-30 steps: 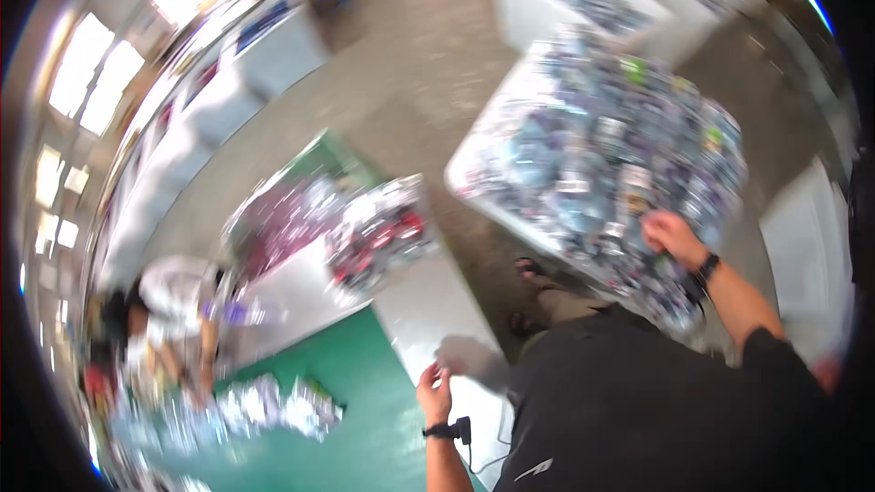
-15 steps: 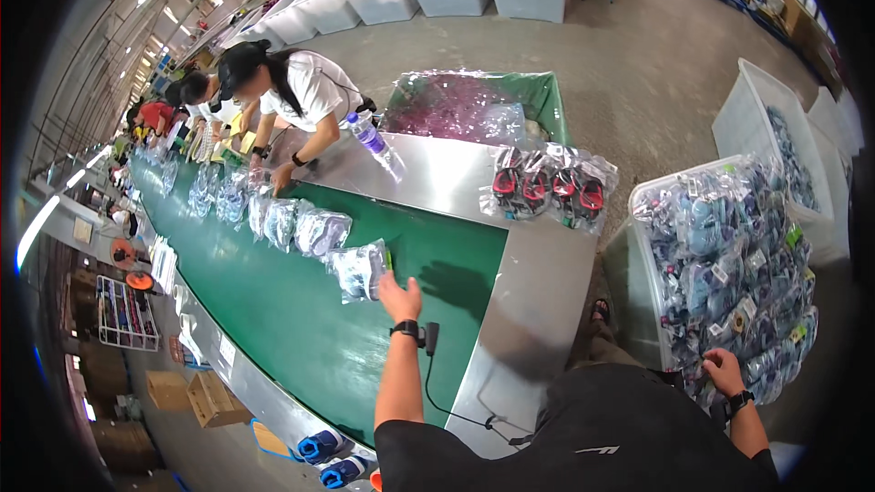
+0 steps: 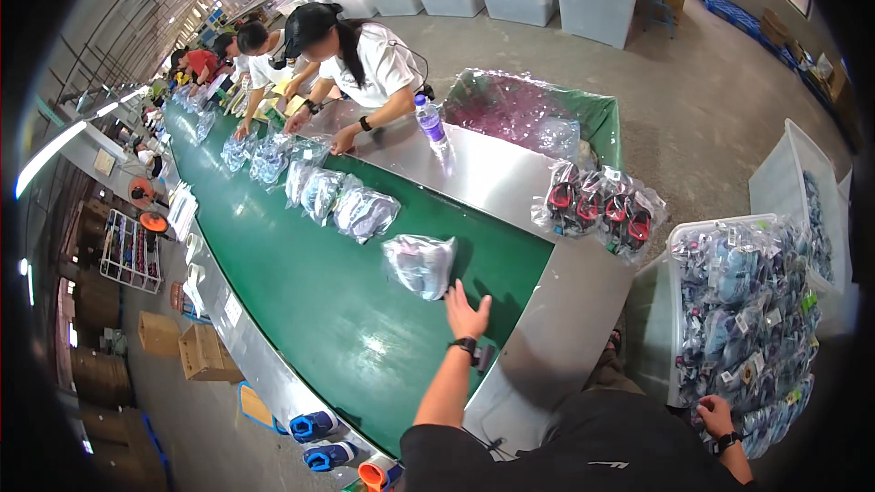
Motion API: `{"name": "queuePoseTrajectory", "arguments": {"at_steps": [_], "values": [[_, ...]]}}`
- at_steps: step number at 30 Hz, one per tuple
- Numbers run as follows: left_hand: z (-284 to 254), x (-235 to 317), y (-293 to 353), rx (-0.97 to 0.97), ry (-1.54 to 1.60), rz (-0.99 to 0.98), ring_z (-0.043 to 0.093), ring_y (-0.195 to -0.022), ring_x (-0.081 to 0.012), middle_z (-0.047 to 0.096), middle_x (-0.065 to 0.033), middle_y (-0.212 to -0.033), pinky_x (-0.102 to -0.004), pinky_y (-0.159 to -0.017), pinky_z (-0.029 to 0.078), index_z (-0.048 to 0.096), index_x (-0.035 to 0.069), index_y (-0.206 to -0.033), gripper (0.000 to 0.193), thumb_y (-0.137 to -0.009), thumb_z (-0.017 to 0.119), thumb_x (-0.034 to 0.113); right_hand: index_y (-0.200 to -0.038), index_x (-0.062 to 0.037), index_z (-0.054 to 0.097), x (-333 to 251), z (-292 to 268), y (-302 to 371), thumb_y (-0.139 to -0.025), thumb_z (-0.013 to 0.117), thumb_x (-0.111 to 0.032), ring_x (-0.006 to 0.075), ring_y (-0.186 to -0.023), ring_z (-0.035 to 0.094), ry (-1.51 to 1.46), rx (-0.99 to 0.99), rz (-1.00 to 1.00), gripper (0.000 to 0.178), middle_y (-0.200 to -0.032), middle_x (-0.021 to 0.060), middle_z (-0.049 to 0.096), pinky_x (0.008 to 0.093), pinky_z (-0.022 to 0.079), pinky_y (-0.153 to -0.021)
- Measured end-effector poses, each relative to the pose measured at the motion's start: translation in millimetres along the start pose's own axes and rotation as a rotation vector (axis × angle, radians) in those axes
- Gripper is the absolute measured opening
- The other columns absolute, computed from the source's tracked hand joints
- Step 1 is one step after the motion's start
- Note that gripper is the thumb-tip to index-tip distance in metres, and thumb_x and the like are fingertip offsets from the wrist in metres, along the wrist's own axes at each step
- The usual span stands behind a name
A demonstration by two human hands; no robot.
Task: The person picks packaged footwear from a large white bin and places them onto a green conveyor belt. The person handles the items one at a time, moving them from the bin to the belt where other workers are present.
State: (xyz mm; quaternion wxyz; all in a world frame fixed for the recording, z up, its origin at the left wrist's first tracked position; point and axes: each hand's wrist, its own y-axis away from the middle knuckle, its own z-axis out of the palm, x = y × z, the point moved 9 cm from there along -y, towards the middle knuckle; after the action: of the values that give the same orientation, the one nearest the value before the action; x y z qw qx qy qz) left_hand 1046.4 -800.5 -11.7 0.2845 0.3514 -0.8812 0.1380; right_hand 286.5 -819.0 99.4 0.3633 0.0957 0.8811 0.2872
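A clear plastic bag with pale grey shoes [image 3: 419, 264] lies on the green conveyor belt [image 3: 337, 310]. Just at its near right edge is my left hand [image 3: 467, 312], open, fingers spread and palm over the belt; whether the fingertips touch the plastic I cannot tell. My right hand [image 3: 716, 415] hangs loosely curled at the near side of a white bin [image 3: 676, 328], against bagged blue-grey shoes [image 3: 743, 310] heaped in it. Nothing shows in its fingers. Farther along the belt several more bagged shoes [image 3: 365, 211] lie in a row.
Across the belt a co-worker in a white shirt [image 3: 378, 64] handles a bag. Bagged black-and-red shoes [image 3: 602, 205] and a purple-labelled bottle [image 3: 428, 118] stand on the metal edge. Behind is a plastic-lined green crate [image 3: 602, 123]. Blue shoes [image 3: 314, 426] sit at near left.
The view has swung, so the scene sits farther right. The gap between the nearest bag and the row has widened. My left hand stays by that bag, my right by the bin.
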Motion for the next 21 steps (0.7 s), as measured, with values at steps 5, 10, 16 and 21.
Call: {"name": "queuePoseTrajectory", "arguments": {"at_steps": [5, 10, 16, 21], "values": [[2, 19, 36, 0.123, 0.805, -0.422, 0.033, -0.142, -0.0327, 0.036, -0.0243, -0.152, -0.0421, -0.115, 0.029, 0.023, -0.002, -0.152, 0.097, -0.086, 0.073, 0.048, -0.101, 0.0037, 0.065, -21, 6, 0, -0.083, 0.068, -0.008, 0.0133, -0.075, 0.066, 0.054, -0.048, -0.062, 0.022, -0.082, 0.0067, 0.068, 0.0286, 0.053, -0.067], [26, 30, 25, 0.023, 1.690, -0.799, 0.059, -0.111, -0.0210, 0.059, -0.0037, -0.127, -0.0388, -0.083, 0.051, 0.046, 0.015, -0.137, 0.061, -0.089, 0.075, 0.036, -0.102, 0.0032, 0.065, -29, -3, -15, -0.082, 0.070, -0.014, 0.0157, -0.079, 0.066, 0.171, -0.031, -0.148, 0.026, -0.084, 0.0092, 0.069, 0.0305, 0.053, -0.072], [51, -11, 30, 0.217, 1.724, -0.972, 0.064, -0.093, -0.0230, 0.064, -0.0058, -0.111, -0.0365, -0.075, 0.055, 0.058, 0.009, -0.121, 0.044, -0.089, 0.073, 0.035, -0.104, 0.0001, 0.066, -87, 5, -9, -0.082, 0.070, -0.017, 0.0121, -0.073, 0.060, 0.159, -0.008, -0.182, 0.028, -0.080, 0.0037, 0.065, 0.0290, 0.050, -0.068], [37, -9, 32, 0.083, 1.802, -0.789, 0.064, -0.097, -0.0206, 0.067, -0.0065, -0.111, -0.0353, -0.077, 0.053, 0.059, 0.010, -0.119, 0.039, -0.093, 0.058, 0.038, -0.105, -0.0004, 0.066, -94, 4, 5, -0.085, 0.069, -0.016, 0.0103, -0.075, 0.060, 0.037, 0.028, -0.194, 0.026, -0.082, 0.0035, 0.066, 0.0275, 0.050, -0.069]]}}
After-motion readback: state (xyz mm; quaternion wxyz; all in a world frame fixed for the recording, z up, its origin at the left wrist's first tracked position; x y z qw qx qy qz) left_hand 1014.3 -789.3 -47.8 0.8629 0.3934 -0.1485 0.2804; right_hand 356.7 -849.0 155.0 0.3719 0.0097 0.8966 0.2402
